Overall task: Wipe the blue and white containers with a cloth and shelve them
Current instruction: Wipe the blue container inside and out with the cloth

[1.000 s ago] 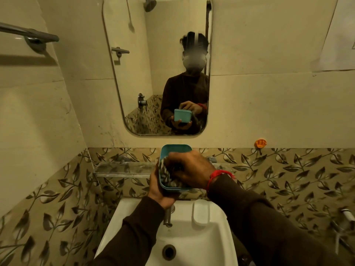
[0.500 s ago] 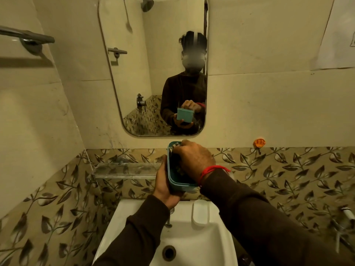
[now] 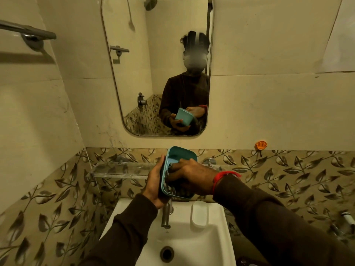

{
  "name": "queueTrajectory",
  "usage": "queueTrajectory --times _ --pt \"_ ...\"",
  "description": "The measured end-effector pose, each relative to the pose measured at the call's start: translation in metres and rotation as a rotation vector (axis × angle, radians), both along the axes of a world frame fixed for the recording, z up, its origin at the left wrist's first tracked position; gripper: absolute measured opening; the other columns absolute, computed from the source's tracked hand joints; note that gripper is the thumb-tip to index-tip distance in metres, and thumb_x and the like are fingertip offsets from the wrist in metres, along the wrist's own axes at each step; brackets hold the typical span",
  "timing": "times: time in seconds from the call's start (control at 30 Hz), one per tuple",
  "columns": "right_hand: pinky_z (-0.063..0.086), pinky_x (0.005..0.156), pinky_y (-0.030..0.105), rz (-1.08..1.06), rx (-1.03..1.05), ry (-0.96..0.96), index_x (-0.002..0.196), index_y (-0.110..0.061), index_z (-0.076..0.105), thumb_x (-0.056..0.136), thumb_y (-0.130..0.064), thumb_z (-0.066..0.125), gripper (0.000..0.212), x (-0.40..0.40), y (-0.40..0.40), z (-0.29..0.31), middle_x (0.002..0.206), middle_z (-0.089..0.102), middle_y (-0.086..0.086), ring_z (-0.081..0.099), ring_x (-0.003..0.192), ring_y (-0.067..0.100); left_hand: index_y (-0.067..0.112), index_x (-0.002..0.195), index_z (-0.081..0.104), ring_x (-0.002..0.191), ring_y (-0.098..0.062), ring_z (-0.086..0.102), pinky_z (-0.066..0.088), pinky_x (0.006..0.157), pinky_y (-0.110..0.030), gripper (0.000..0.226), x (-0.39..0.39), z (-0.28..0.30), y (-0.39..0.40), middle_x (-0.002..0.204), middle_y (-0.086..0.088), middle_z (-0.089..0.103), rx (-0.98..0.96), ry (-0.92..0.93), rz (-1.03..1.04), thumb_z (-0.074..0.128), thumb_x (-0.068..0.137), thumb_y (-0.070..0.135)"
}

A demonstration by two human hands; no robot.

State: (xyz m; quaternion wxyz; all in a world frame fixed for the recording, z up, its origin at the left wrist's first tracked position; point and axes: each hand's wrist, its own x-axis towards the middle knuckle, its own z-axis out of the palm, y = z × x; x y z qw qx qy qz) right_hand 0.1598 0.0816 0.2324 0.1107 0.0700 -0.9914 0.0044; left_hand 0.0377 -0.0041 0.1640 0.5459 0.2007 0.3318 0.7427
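left hand (image 3: 154, 186) gripping blue container (image 3: 179, 156) over white sink (image 3: 209, 239), right hand (image 3: 189, 174) pressing cloth (image 3: 169, 186) inside, leaf-patterned tiles (image 3: 288, 169), mirror (image 3: 153, 64)

In front of me a rounded mirror (image 3: 153, 64) on cream wall tiles, leaf-patterned tiles below, a glass shelf (image 3: 119, 169), white sink (image 3: 211, 242), dim yellowish light.

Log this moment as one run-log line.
stage: wiping | left hand: holds blue container | right hand: presses cloth inside | over sink
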Motion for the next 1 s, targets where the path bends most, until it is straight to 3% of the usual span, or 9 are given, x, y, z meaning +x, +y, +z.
queueTrajectory --times 0.13,0.27,0.43,0.6,0.73,0.83,0.93,1.0 --pt "0.05 0.077 0.045 -0.031 0.207 0.084 0.109 -0.017 0.068 0.085 -0.021 0.067 0.025 -0.002 0.003 0.009 0.105 0.068 0.008 0.059 0.096 0.029 0.014 0.131 0.065 0.105 -0.038 0.071 0.058 0.088 -0.051 0.061 0.008 -0.003 0.005 0.119 -0.023 0.072 0.004 -0.036 0.024 0.041 0.098 0.059" --pt "0.046 0.082 0.044 -0.275 0.296 0.243 0.112 -0.009 0.066 0.085 -0.021 0.066 0.03 -0.005 0.011 0.015 0.103 0.067 0.015 0.059 0.097 0.035 0.016 0.136 0.061 0.128 -0.043 0.054 0.041 0.109 -0.06 0.057 0.013 0.002 0.016 0.136 -0.025 0.062 -0.019 -0.005 0.13 0.041 0.1 0.055" --pt "0.036 0.095 0.046 -0.501 0.37 0.139 0.113 -0.01 0.059 0.086 -0.025 0.064 0.032 -0.012 -0.002 0.013 0.113 0.064 0.014 0.05 0.111 0.034 0.019 0.134 0.064 0.124 -0.04 0.06 0.05 0.101 -0.057 0.059 0.01 0.004 0.023 0.133 -0.023 0.065 -0.036 0.081 0.156 0.043 0.097 0.061" --pt "0.032 0.098 0.046 -0.49 0.392 -0.041 0.117 -0.017 0.057 0.085 -0.03 0.064 0.036 -0.004 -0.009 0.006 0.11 0.065 0.009 0.055 0.108 0.03 0.022 0.126 0.07 0.117 -0.037 0.066 0.055 0.092 -0.055 0.063 0.013 -0.005 0.022 0.126 -0.019 0.07 -0.069 0.127 0.142 0.047 0.09 0.069" --pt "0.035 0.099 0.045 -0.438 0.154 -0.092 0.116 -0.017 0.055 0.087 -0.032 0.058 0.034 0.002 -0.014 -0.006 0.109 0.065 0.009 0.059 0.101 0.03 0.017 0.118 0.075 0.112 -0.033 0.07 0.061 0.08 -0.044 0.064 0.014 -0.003 0.02 0.123 -0.018 0.072 -0.071 0.129 0.14 0.046 0.091 0.068" --pt "0.048 0.092 0.046 -0.437 -0.35 0.0 0.103 -0.018 0.061 0.081 -0.014 0.061 0.023 0.007 -0.011 -0.006 0.105 0.067 0.009 0.06 0.098 0.028 0.01 0.13 0.066 0.117 -0.035 0.067 0.06 0.086 -0.045 0.068 0.015 -0.003 0.017 0.127 -0.022 0.069 -0.036 0.102 0.151 0.044 0.094 0.064" --pt "0.059 0.077 0.039 -0.457 -0.917 0.113 0.086 -0.027 0.063 0.081 0.004 0.057 0.032 0.008 -0.009 -0.005 0.102 0.067 0.005 0.064 0.097 0.022 0.007 0.132 0.063 0.114 -0.035 0.068 0.061 0.084 -0.045 0.07 0.012 0.005 0.015 0.127 -0.022 0.069 0.01 0.117 0.152 0.04 0.097 0.062" --pt "0.06 0.065 0.032 -0.428 -1.052 0.159 0.088 -0.028 0.065 0.086 0.001 0.058 0.03 0.009 -0.007 -0.005 0.098 0.068 0.001 0.067 0.091 0.019 0.005 0.133 0.062 0.115 -0.037 0.067 0.059 0.089 -0.048 0.07 0.01 0.012 0.014 0.127 -0.024 0.068 0.021 0.156 0.14 0.039 0.097 0.061"
